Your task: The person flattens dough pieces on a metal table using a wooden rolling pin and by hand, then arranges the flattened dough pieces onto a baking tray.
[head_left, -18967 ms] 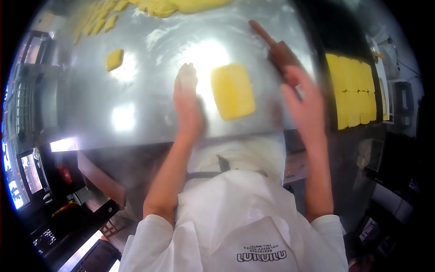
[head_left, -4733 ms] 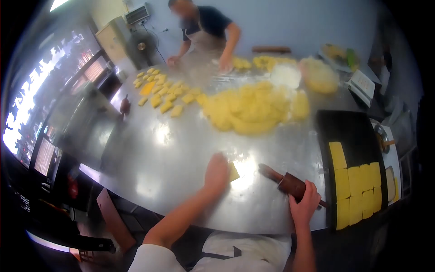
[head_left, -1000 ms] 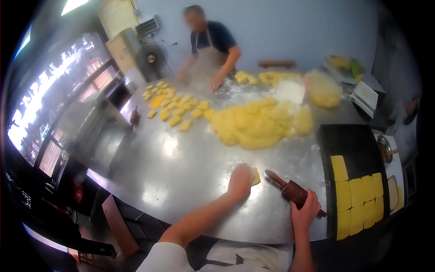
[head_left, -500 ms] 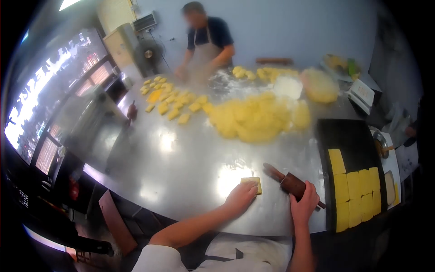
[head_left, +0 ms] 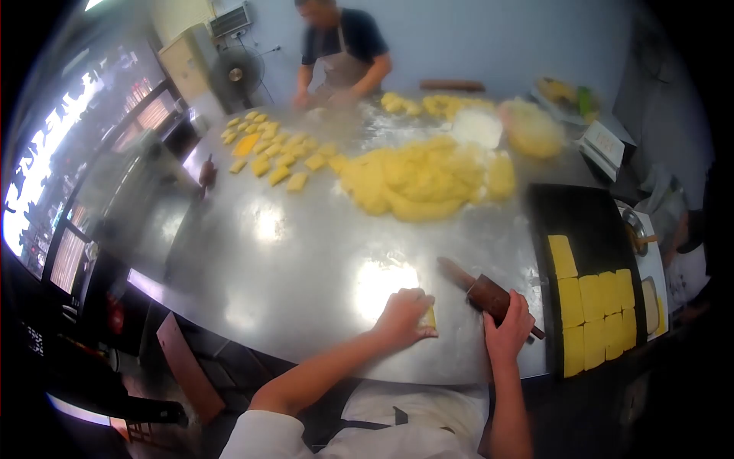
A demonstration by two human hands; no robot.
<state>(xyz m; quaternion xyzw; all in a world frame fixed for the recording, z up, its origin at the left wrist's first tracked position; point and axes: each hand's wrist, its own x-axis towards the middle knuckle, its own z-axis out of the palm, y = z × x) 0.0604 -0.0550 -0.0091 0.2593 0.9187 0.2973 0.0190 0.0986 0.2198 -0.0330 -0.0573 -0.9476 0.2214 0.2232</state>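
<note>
My left hand (head_left: 402,318) is curled over a small flat square of yellow dough (head_left: 431,315) on the metal table. Its fingers are at the far edge and its thumb at the near edge, so most of the square is hidden. To the right, my right hand (head_left: 508,327) is closed around the near end of a dark wooden rolling pin (head_left: 488,297), which lies slantwise on the table. A black tray (head_left: 569,210) beside that hand holds several flat yellow dough sheets (head_left: 592,297) set edge to edge.
Across the steel table (head_left: 306,245) lie a big mound of yellow dough (head_left: 417,180) and many small cut pieces (head_left: 279,157). A co-worker (head_left: 344,57) in an apron stands at the far side, hands low over the table. A second rolling pin (head_left: 207,174) rests at the left edge.
My left hand has gone from lying on the dough square to gripping it by its edges, covering more of it. My right hand stays on the rolling pin. The view has tilted slightly down.
</note>
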